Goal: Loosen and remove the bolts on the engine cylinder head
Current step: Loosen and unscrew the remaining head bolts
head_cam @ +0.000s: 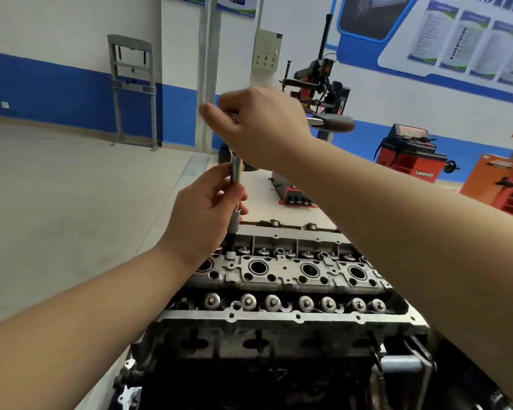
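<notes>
My left hand (203, 213) pinches the long socket bar (236, 184) and my right hand (259, 125) curls round its top, so I keep it straight on the bolt (hidden) at the cylinder head (293, 273) far-left corner.

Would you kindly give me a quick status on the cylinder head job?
Right hand grips tool top, left hand holds the extension bar. Socket entering cylinder head at far-left corner. Nothing blocking.

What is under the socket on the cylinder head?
The socket stands upright in a dark recess at the far left of the cylinder head. Any bolt below is hidden. The left hand pinches the extension.
</notes>
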`<state>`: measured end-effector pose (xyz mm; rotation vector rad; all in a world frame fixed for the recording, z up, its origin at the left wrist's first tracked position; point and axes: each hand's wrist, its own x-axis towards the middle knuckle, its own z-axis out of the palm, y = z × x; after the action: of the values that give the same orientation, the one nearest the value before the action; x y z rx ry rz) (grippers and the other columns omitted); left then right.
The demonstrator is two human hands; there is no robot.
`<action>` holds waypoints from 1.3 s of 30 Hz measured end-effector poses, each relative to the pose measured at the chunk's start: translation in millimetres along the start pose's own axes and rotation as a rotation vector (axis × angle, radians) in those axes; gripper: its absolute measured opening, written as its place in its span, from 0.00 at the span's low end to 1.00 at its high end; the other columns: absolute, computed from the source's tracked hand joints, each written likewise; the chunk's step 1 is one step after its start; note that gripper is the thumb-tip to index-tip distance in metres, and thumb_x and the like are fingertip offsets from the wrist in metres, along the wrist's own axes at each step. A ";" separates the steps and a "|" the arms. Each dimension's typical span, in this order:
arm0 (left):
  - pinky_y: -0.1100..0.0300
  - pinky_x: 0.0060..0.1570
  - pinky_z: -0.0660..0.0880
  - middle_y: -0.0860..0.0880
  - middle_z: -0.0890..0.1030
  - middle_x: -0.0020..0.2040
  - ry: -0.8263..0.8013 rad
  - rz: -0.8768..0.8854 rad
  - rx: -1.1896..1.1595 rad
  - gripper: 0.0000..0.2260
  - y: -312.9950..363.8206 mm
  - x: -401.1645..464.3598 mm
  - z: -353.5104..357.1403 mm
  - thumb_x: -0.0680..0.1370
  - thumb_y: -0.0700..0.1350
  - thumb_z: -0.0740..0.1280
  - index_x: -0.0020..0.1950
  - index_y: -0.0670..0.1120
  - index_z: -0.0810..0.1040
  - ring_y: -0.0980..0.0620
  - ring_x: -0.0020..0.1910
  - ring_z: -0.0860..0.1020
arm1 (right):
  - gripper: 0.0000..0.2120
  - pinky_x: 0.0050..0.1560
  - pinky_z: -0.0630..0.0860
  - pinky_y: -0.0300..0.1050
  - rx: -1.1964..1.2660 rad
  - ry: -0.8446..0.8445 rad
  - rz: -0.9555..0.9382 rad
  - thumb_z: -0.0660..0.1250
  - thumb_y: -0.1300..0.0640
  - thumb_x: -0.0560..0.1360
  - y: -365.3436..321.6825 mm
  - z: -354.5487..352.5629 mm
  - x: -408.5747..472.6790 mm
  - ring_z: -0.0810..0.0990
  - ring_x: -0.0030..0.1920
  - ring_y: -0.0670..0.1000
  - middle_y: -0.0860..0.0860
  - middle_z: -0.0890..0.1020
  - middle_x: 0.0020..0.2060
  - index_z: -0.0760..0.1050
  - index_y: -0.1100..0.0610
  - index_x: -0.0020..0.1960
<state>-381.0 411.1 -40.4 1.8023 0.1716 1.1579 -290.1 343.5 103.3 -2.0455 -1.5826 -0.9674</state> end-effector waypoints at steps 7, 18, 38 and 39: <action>0.49 0.48 0.85 0.54 0.86 0.43 0.013 0.042 0.023 0.07 0.5 1.0 -0.3 0.84 0.46 0.69 0.63 0.51 0.80 0.49 0.41 0.87 | 0.27 0.29 0.55 0.41 -0.356 0.113 -0.008 0.55 0.34 0.81 -11.7 -3.8 -7.9 0.64 0.25 0.47 0.46 0.67 0.25 0.65 0.52 0.31; 0.44 0.47 0.85 0.47 0.85 0.44 -0.067 -0.080 -0.086 0.08 2.4 0.0 0.6 0.86 0.41 0.67 0.64 0.48 0.82 0.48 0.41 0.86 | 0.22 0.31 0.60 0.42 -0.197 -0.064 0.158 0.58 0.44 0.81 -4.9 -5.5 3.9 0.71 0.30 0.52 0.50 0.72 0.30 0.68 0.55 0.33; 0.49 0.47 0.86 0.47 0.85 0.43 -0.162 -0.074 -0.076 0.03 0.0 -2.4 -6.5 0.85 0.45 0.68 0.53 0.49 0.81 0.46 0.42 0.86 | 0.28 0.31 0.63 0.40 -0.229 0.036 -0.129 0.57 0.34 0.81 -8.7 -15.2 -9.2 0.67 0.25 0.46 0.45 0.68 0.24 0.72 0.53 0.33; 0.49 0.48 0.86 0.48 0.85 0.43 -0.169 -0.086 -0.060 0.02 1.5 -2.6 -5.3 0.85 0.45 0.69 0.53 0.50 0.81 0.46 0.42 0.86 | 0.26 0.32 0.65 0.42 -0.051 0.015 -0.120 0.60 0.37 0.82 1.1 -16.1 -12.1 0.67 0.26 0.47 0.45 0.69 0.24 0.74 0.54 0.34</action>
<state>-386.9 412.3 -40.4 1.8117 0.1129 0.9359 -295.3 324.1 106.0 -1.9914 -1.7056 -1.0733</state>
